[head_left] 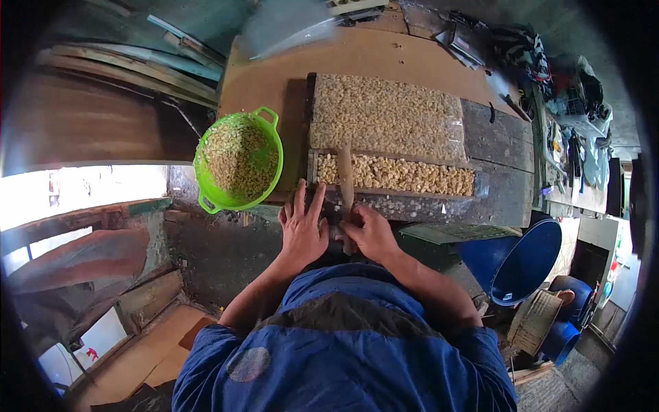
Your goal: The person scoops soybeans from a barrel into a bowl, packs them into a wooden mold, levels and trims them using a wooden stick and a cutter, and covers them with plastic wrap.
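My right hand (371, 233) is closed around the lower end of a light wooden stick (345, 175). The stick points away from me and crosses a narrow strip of pale yellow beans (405, 177). My left hand (303, 225) lies with fingers outstretched at the front edge of a dark wooden frame (395, 199), left of the stick. Behind the strip, a broad flat slab of beans under clear plastic (388, 117) fills the frame. Whatever is under the stick's near end, between my hands, is hard to make out.
A bright green colander (276, 147) holding loose beans stands left of the frame. Clear plastic sheeting (292, 31) lies at the table's (274, 75) far side. A large blue barrel (525, 261) is to the right, below table height. Wooden planks (137, 65) lean at the upper left.
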`<state>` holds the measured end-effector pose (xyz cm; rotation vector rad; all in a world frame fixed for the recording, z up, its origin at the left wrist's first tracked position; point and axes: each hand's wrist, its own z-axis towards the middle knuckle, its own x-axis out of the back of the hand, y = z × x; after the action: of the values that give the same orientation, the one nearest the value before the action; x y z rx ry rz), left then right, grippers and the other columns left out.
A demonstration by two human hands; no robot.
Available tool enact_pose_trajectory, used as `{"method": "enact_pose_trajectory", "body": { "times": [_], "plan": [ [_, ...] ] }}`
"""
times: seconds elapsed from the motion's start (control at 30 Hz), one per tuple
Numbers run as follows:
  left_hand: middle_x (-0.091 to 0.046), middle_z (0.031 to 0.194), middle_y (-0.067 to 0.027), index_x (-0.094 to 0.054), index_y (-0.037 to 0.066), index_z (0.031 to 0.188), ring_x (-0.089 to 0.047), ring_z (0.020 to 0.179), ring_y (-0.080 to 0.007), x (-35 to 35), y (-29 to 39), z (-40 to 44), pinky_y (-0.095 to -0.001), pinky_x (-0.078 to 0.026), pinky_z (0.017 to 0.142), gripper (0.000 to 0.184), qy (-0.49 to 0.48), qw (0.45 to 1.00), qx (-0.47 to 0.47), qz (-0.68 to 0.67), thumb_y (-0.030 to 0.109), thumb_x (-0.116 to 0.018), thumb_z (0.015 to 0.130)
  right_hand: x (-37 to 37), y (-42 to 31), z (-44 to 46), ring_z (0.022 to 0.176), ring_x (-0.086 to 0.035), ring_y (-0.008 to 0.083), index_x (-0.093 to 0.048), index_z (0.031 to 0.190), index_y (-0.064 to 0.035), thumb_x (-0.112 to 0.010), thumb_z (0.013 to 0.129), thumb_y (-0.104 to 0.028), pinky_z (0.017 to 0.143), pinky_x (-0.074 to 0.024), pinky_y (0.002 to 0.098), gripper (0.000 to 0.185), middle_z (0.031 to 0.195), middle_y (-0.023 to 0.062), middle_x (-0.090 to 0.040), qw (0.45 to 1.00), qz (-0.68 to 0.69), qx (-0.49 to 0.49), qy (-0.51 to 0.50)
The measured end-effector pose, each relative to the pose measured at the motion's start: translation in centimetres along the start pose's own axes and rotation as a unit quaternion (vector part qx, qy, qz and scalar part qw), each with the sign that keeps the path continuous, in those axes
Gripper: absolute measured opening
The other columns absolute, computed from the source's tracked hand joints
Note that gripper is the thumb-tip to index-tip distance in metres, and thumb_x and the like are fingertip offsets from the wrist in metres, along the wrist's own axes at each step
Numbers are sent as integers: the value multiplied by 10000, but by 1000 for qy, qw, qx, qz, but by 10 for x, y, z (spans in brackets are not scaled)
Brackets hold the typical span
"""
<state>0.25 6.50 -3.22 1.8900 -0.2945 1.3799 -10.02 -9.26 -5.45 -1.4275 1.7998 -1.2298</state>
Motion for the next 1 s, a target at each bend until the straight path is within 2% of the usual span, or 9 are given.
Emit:
{"method": "enact_pose_trajectory", "body": {
  "times": [0.07, 0.27, 0.33, 0.37, 0.4, 0.47, 0.6, 0.83, 1.0],
  "plan": [
    [-238, 1585, -246, -325, 175, 1567, -335, 1379, -460, -1, -1, 1, -588, -262, 1106, 825, 16, 1000, -12, -1, 169, -633, 802, 5, -11, -4, 754, -705, 239, -614, 948, 16, -749, 858, -183, 653, -529, 373, 257, 847, 153, -692, 999, 3, -35, -7],
    [-243, 1581, -252, -322, 169, 1567, -355, 1355, -465, 2, 0, 1, -595, -267, 1099, 825, 13, 1000, -9, 6, 170, -631, 803, 37, 18, -26, 622, -647, 155, -571, 931, 14, -724, 904, -158, 513, -508, 339, 232, 819, 125, -675, 991, -10, 20, 128],
    [-243, 1581, -253, -322, 168, 1567, -357, 1352, -468, 2, -1, 0, -598, -268, 1097, 825, 17, 1000, -8, 5, 171, -632, 803, 47, 1, -39, 647, -641, 132, -564, 939, 16, -713, 913, -131, 534, -515, 323, 211, 812, 116, -667, 984, 102, -69, 126],
    [-243, 1582, -254, -322, 167, 1567, -359, 1348, -471, 1, -1, -1, -601, -269, 1095, 825, 20, 1000, -11, 4, 172, -632, 802, 47, 1, -40, 676, -653, 154, -578, 966, 20, -701, 922, -118, 614, -531, 323, 190, 820, 108, -674, 984, 105, -78, 120],
    [-243, 1582, -254, -322, 167, 1567, -359, 1348, -471, 0, -1, -1, -601, -269, 1095, 825, 19, 1000, -12, 3, 172, -632, 802, 46, 1, -39, 676, -653, 154, -578, 966, 20, -701, 922, -118, 614, -531, 323, 190, 820, 108, -674, 984, 106, -78, 122],
    [-244, 1583, -251, -323, 167, 1566, -357, 1349, -475, -2, -2, -1, -607, -276, 1085, 830, 30, 999, -18, 6, 165, -638, 798, 39, -1, -30, 721, -669, 179, -591, 977, 29, -716, 913, -135, 669, -532, 341, 216, 834, 116, -684, 995, -45, -30, 89],
    [-245, 1584, -249, -324, 164, 1565, -354, 1349, -478, -2, 0, 0, -609, -282, 1080, 834, 22, 1000, -16, 9, 162, -644, 795, 23, -4, -12, 769, -688, 197, -598, 964, 39, -747, 893, -200, 676, -527, 365, 291, 857, 143, -696, 999, -4, -35, 29],
    [-241, 1586, -255, -323, 161, 1566, -361, 1337, -483, -2, 0, -1, -608, -290, 1071, 832, 31, 999, -7, 11, 168, -645, 798, 60, 1, -39, 652, -654, 152, -559, 999, 22, -682, 950, -141, 484, -521, 281, 210, 814, 70, -628, 981, 135, -85, 114],
    [-245, 1581, -260, -323, 158, 1565, -366, 1325, -489, -6, 1, -2, -606, -289, 1070, 825, 37, 999, -7, 1, 170, -640, 803, 79, -1, -49, 642, -640, 129, -558, 999, 19, -661, 959, -112, 460, -495, 274, 172, 796, 63, -624, 981, 122, -85, 122]
  ]
}}
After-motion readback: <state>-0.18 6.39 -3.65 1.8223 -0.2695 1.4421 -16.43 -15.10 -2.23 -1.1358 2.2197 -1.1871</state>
